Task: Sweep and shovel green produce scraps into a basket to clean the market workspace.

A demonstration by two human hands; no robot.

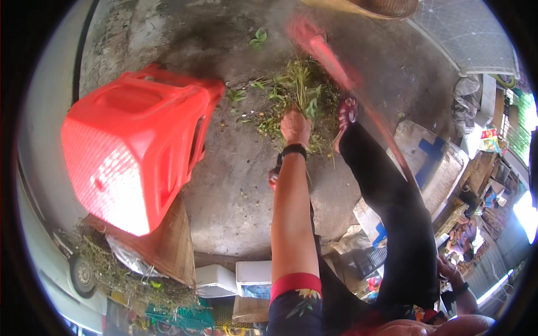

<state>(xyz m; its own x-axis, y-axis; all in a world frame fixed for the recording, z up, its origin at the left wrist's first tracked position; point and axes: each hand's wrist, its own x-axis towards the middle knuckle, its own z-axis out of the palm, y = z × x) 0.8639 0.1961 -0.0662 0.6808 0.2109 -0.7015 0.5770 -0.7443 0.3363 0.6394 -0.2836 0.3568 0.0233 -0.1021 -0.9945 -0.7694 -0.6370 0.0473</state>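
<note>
On the concrete floor, my left hand [296,127] is closed around the lower end of a bunch of green and yellowing plant stalks [297,82]. Leaves and small loose bits lie around it. A red broom [332,63], blurred by motion, slants across the upper right. Its handle passes behind my right leg, and its far end is hidden. Beside my right thigh is my right hand [450,271], partly covered by the leg, so its grip cannot be made out. Red shoes show on both feet, the left one mostly hidden by my forearm.
A red plastic stool [138,138] stands or lies tipped at left, beside a wooden board [176,243] and a heap of dried plants [126,281]. White foam boxes [252,275] sit behind me. At right is a foam box with blue tape [437,168]. A woven basket [370,6] edges the top.
</note>
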